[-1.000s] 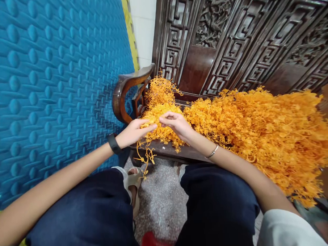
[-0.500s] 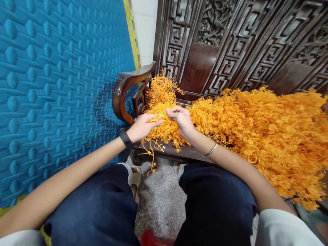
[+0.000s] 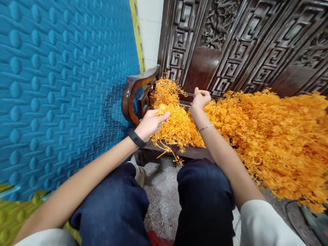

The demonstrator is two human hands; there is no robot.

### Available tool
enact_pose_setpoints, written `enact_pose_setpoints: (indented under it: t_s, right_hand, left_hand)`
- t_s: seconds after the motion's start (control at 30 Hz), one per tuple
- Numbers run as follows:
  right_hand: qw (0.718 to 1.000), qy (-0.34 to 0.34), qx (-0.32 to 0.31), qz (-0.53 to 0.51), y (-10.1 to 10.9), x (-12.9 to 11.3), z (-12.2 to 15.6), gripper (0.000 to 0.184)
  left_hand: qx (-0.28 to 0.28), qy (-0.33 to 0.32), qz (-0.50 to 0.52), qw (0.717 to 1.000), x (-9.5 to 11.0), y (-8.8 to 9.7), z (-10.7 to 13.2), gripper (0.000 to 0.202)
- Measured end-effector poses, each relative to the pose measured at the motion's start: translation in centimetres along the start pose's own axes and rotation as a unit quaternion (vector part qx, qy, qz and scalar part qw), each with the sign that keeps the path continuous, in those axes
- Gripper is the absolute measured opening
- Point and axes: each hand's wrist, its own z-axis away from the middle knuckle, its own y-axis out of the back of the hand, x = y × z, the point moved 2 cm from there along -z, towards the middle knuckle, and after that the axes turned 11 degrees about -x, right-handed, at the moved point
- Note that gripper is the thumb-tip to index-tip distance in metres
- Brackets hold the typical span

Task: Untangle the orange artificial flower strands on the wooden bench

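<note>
My left hand (image 3: pixel 152 122), with a black band at the wrist, is closed on some yellow-orange plastic flower pieces (image 3: pixel 162 108) at the near side of a small heap. A thin orange strand (image 3: pixel 169 150) dangles below it past the seat's front edge. To the right, my right hand (image 3: pixel 201 99) is raised above the pile with fingers curled in; whether anything is in them is hidden. Beneath both hands the small heap of orange plastic flower pieces (image 3: pixel 177 126) lies on a dark wooden bench (image 3: pixel 189 149).
A much larger orange pile (image 3: pixel 286 132) covers the bench to the right. The curved armrest (image 3: pixel 128 95) stands left of my left hand, and the carved backrest (image 3: pixel 205 68) rises behind. Blue foam mat (image 3: pixel 56 87) spreads at left. Something red (image 3: pixel 159 243) is on the floor between my legs.
My right hand has moved away from the left, up and to the right, its fingers curling in. My left hand still holds the flower pieces; the dangling strand has swung right. The view shifted slightly.
</note>
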Motion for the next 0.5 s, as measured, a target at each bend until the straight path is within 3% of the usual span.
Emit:
enact_pose_setpoints:
  t_s: [0.1,0.27,0.37,0.43,0.5]
  right_hand:
    - [0.999,-0.034,0.005,0.01,-0.1,2.1,-0.4,0.015]
    - [0.994,-0.013,-0.1,0.048,-2.0,3.2,1.5,0.027]
    - [0.985,0.019,-0.159,0.072,-1.7,1.6,1.6,0.023]
    - [0.968,0.022,-0.249,0.034,-1.3,-0.3,2.1,0.017]
    - [0.927,0.0,-0.374,-0.043,-0.9,-2.7,3.4,0.027]
  left_hand:
    - [-0.012,-0.01,-0.039,0.999,0.3,0.4,0.7,0.025]
    - [-0.087,0.009,-0.112,0.99,-0.2,0.6,1.2,0.029]
    - [-0.133,0.006,-0.156,0.979,-0.4,0.8,1.5,0.036]
    - [-0.162,-0.001,-0.18,0.97,-0.5,1.2,1.6,0.039]
    - [-0.181,-0.011,-0.212,0.96,-0.8,1.7,1.7,0.039]
